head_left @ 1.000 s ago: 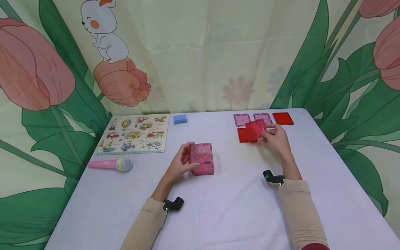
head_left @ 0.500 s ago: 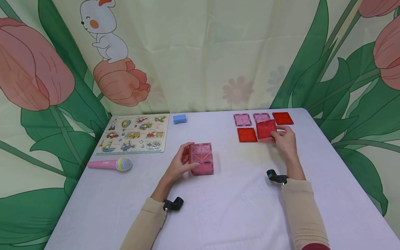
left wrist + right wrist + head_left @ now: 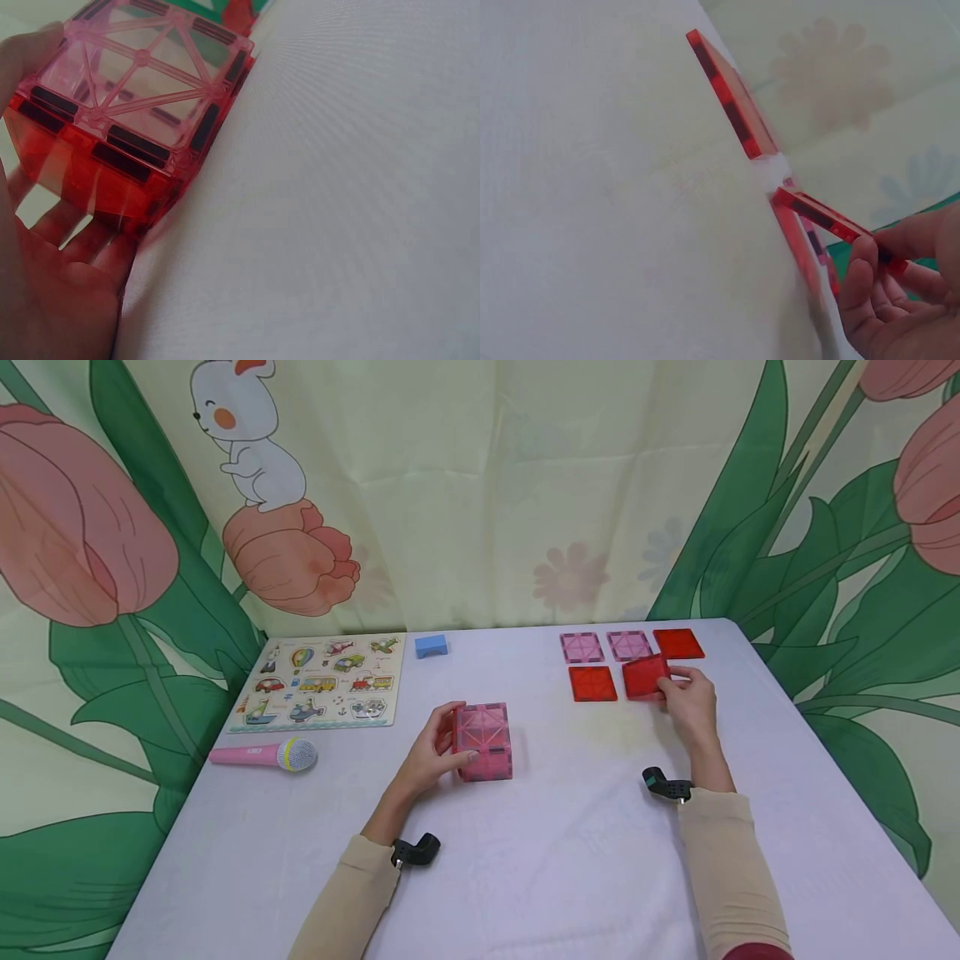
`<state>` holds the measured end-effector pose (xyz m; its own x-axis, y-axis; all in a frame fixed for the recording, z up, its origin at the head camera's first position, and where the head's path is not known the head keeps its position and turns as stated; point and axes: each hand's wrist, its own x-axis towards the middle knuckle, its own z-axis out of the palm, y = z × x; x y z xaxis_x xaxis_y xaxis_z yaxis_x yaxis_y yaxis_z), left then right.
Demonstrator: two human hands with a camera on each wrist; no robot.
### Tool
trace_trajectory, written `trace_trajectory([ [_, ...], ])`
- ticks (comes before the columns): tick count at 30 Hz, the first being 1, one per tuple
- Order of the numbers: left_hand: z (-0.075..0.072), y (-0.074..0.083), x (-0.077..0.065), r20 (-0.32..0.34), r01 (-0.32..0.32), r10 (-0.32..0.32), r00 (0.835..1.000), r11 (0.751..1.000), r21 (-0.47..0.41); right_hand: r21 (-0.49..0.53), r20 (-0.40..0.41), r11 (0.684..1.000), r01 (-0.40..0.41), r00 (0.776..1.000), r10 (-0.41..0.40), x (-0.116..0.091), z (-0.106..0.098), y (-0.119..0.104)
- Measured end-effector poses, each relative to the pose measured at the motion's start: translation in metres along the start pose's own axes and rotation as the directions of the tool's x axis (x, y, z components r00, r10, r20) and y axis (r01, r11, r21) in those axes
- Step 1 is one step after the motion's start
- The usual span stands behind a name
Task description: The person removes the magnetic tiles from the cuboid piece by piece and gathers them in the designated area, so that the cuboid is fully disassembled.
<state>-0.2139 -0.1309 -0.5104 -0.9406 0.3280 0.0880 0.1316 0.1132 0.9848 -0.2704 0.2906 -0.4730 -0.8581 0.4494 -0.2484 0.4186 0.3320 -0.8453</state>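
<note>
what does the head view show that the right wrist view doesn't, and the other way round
Only the head view: the left hand holding a pink box, the microphone, the puzzle board and the blue block.

Only the right wrist view: the palm side of the right hand and, clearly, dark strips in the edge of the held red tile.

Both: the right hand pinching that tile at a tilt, a flat red tile on the white tablecloth, and the curtain with a pale flower print.

Pink-topped box (image 3: 483, 737), seemingly red-sided
</note>
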Motion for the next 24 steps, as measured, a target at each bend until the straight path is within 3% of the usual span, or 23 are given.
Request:
trace_trajectory([
  [9,0.000,-0.001,0.000,-0.004,-0.003,0.003,1.000,1.000,0.004,-0.080,-0.008,0.997,0.020,1.000,-0.021,0.001,0.002,0.006],
  [15,-0.001,-0.001,0.000,-0.006,0.002,-0.002,1.000,1.000,0.012,-0.192,0.046,0.977,0.088,0.996,-0.081,0.000,0.003,0.010],
  [24,-0.001,-0.001,0.000,-0.006,0.004,-0.004,1.000,1.000,0.014,-0.272,0.065,0.951,0.150,0.988,-0.137,-0.005,0.008,0.012],
])
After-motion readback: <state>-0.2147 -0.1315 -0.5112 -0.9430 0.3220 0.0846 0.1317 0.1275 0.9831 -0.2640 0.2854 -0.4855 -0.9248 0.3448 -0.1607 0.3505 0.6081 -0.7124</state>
